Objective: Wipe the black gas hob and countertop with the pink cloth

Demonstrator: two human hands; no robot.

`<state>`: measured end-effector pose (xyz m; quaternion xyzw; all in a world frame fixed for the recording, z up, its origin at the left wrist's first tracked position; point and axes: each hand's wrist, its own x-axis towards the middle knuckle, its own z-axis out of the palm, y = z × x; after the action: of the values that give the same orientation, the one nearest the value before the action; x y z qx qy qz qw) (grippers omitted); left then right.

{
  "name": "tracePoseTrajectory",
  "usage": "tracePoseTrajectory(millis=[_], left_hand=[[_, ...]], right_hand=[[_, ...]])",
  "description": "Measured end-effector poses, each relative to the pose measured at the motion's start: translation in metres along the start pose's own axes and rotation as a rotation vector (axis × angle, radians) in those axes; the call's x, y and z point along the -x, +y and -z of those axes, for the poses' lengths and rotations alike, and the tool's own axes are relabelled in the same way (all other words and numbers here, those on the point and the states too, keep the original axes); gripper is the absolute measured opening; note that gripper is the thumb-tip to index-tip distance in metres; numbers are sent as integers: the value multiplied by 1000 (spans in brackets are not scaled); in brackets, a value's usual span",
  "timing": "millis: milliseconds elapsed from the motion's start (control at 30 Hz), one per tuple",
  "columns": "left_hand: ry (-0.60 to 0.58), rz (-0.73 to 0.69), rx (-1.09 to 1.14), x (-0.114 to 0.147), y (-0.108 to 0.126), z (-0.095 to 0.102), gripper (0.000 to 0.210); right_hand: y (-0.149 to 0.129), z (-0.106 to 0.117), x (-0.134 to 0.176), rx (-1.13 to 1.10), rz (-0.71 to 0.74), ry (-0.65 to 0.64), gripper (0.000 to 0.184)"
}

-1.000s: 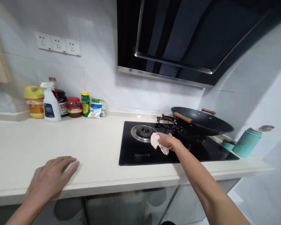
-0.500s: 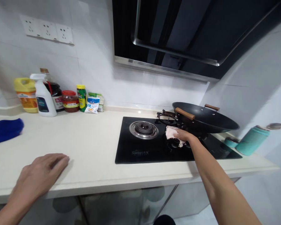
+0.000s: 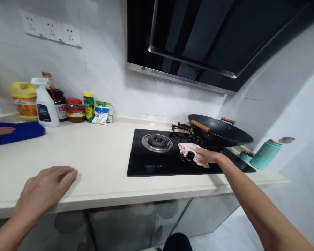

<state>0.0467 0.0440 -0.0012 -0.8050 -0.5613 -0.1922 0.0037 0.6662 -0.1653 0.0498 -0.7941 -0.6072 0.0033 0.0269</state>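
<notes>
My right hand (image 3: 206, 155) presses a pale pink cloth (image 3: 200, 161) onto the black glass gas hob (image 3: 146, 170), beside a black control knob (image 3: 190, 156). Part of the cloth spreads out past my fingers. Behind it, a black wok (image 3: 225, 134) with wooden handles sits on the right burner. To the left, the other burner (image 3: 157, 142) is bare, and a pan support (image 3: 182, 129) lies near the wok. My left hand (image 3: 48, 184) rests on the cream countertop (image 3: 99, 167) near its front edge, thumb apart from the fingers, holding nothing.
At far left another person's hand (image 3: 1, 131) lies on a blue cloth (image 3: 28, 133). Along the wall stand a yellow jug (image 3: 24, 101), a white spray bottle (image 3: 47, 108), jars and packets. A teal canister (image 3: 266, 155) stands right of the hob; a range hood (image 3: 183, 42) hangs above.
My right hand and the pink cloth have moved slightly toward the front of the hob, and the cloth is more spread. Another person's hand has come into view on the blue cloth, which has shifted right.
</notes>
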Motion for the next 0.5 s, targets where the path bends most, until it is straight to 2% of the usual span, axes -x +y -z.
tracePoseTrajectory(millis=[100,200,333,500], left_hand=[[-4,3,-19,1,2,1,52],[-17,20,-21,0,2,1,53],[-33,40,-7,-3,1,0,54],[-40,82,4,-4,-2,0,56]], right_hand=[[4,3,-12,18,-26,-124,81],[5,4,-25,75,-124,-149,77],[2,4,-43,108,-229,-121,64],[-3,3,-65,134,-357,-20,60]])
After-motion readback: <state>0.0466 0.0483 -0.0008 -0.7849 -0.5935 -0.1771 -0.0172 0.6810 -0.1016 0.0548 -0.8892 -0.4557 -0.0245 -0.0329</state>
